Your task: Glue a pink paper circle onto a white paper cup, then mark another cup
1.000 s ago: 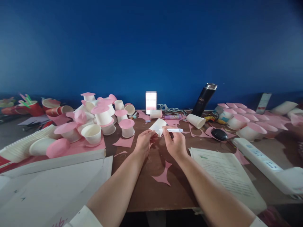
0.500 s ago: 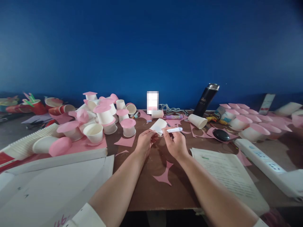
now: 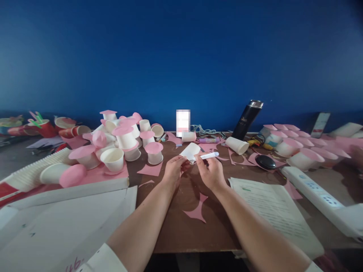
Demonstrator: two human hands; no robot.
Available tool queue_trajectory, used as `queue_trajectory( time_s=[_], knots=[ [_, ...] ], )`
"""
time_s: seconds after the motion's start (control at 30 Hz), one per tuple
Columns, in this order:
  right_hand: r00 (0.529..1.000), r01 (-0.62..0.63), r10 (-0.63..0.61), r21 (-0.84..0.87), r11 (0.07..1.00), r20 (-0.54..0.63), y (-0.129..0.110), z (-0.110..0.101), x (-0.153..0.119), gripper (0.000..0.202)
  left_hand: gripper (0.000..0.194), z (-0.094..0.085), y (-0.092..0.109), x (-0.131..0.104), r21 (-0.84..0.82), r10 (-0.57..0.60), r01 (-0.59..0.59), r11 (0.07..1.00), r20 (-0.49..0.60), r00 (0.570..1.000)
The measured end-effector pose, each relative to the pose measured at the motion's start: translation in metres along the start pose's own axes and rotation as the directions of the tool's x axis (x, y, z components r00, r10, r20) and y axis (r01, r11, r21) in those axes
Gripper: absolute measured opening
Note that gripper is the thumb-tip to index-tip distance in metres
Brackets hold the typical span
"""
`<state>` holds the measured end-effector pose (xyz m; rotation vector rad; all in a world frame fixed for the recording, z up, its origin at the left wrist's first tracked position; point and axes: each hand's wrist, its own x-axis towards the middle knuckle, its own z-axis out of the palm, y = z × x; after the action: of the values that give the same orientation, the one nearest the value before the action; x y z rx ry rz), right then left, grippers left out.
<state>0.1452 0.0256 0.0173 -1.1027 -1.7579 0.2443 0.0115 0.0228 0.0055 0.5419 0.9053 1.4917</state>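
Note:
My left hand (image 3: 175,170) is closed on a white paper cup (image 3: 190,151), which tilts away from me above the brown table (image 3: 170,226). Between the fingers of my right hand (image 3: 211,172) lies a white marker-like pen (image 3: 210,155), pointing left toward the cup. The right fingertips are close to the cup's right side; I cannot tell whether they touch it. A curved pink paper scrap (image 3: 197,209) lies between my forearms.
Pink-topped paper cups (image 3: 154,151) crowd the left, beside a white box lid (image 3: 70,219). At right are a black flask (image 3: 246,121), a tipped cup (image 3: 237,145), a black mouse-like object (image 3: 265,161), a printed sheet (image 3: 272,207), a power strip (image 3: 312,185) and more pink-topped cups (image 3: 306,158).
Both hands keep the same grip and place, with the cup and pen almost unmoved. At the far right edge, a pink piece has shifted and a dark blurred shape shows beside it.

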Motion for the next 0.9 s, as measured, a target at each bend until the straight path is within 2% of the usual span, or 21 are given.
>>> queue_trajectory(
  time_s=[0.1,0.23,0.37,0.53,0.9],
  knots=[
    [1.0,-0.004,0.004,0.013,1.0,-0.031,-0.0006,0.0001,-0.0002,0.025,0.017,-0.0003,0.0,0.0006,-0.003,-0.005,0.005,1.0,-0.005,1.0],
    [1.0,-0.016,0.016,0.006,1.0,0.006,-0.0012,-0.0004,-0.0003,0.025,0.017,-0.0007,-0.0007,0.0018,-0.006,-0.002,0.002,1.0,-0.001,1.0],
    [0.999,-0.005,0.006,0.017,1.0,-0.032,-0.0011,-0.0007,-0.0003,0.025,0.017,-0.0011,-0.0016,0.0027,-0.011,-0.013,0.013,1.0,-0.004,1.0],
    [1.0,-0.002,0.001,0.027,1.0,0.023,-0.0015,-0.0001,-0.0006,0.024,0.015,-0.0014,-0.0015,0.0019,-0.001,-0.007,0.007,1.0,0.007,1.0],
    [0.999,0.012,-0.011,0.029,1.0,-0.039,-0.0024,-0.0004,0.0003,0.021,0.012,0.0004,-0.001,0.0032,-0.013,-0.038,0.037,0.999,-0.007,0.999]
  ],
)
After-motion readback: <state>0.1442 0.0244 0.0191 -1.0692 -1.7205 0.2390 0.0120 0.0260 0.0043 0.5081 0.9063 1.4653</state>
